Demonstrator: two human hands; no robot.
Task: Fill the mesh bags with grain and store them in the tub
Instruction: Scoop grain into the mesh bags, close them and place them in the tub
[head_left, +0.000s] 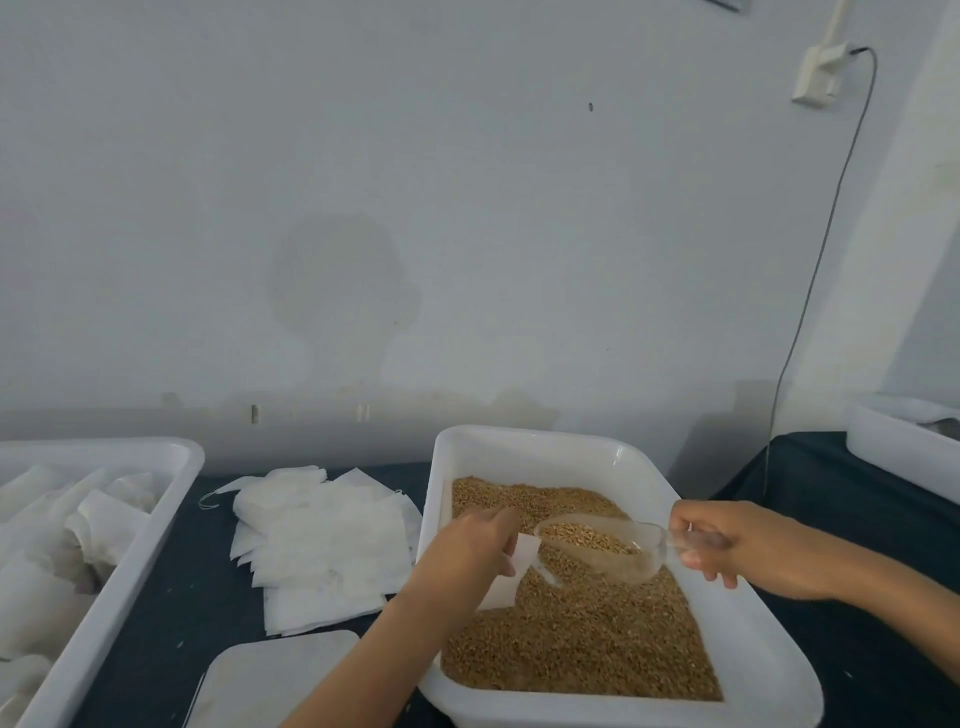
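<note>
A white tub (769, 670) of brown grain (587, 639) sits in front of me. My left hand (472, 545) holds a small white mesh bag (511, 571) over the grain. In my right hand (748, 545) is a clear plastic scoop (602, 545) loaded with grain, its mouth touching the top of the bag. A pile of empty white mesh bags (322, 540) lies on the dark table to the left of the grain tub. At the far left stands a second white tub (124, 566) holding several filled bags (62, 535).
A flat white lid or tray (270, 680) lies at the table's near edge between the two tubs. Another white tub (904, 441) stands at the far right on a separate dark surface. A cable (810, 291) hangs down the wall from a socket.
</note>
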